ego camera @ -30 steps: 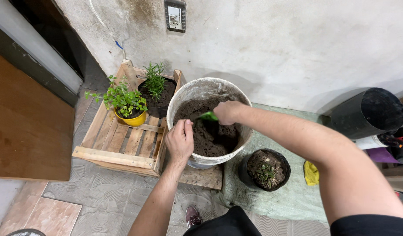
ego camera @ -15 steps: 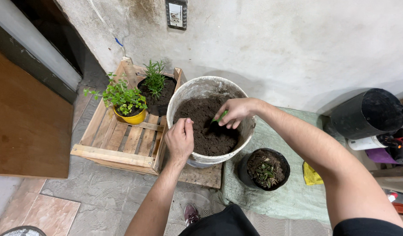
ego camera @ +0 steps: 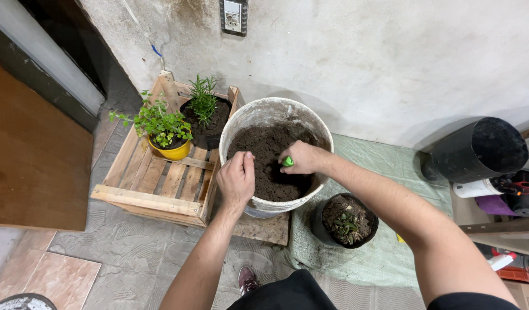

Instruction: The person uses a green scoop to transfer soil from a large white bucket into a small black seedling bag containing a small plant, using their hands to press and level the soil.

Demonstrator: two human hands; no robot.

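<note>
**Both hands at a bucket of soil**

A white bucket [ego camera: 276,115] filled with dark soil [ego camera: 267,149] is seen standing on a wooden board beside a slatted wooden crate [ego camera: 155,183]. The left hand [ego camera: 237,178] is closed over the bucket's near rim, fingers curled inward. The right hand [ego camera: 302,158] is held over the soil, fist pressed together around a green handle [ego camera: 288,162]; only its stub shows, pointing left, so its long axis cannot be told. In the crate stand a yellow pot [ego camera: 170,150] with a leafy herb and a black pot [ego camera: 204,123]. A small rectangular plate [ego camera: 234,16] is fixed upright on the wall above. A black pot [ego camera: 345,221] with a small plant rests on green sheeting.
</note>
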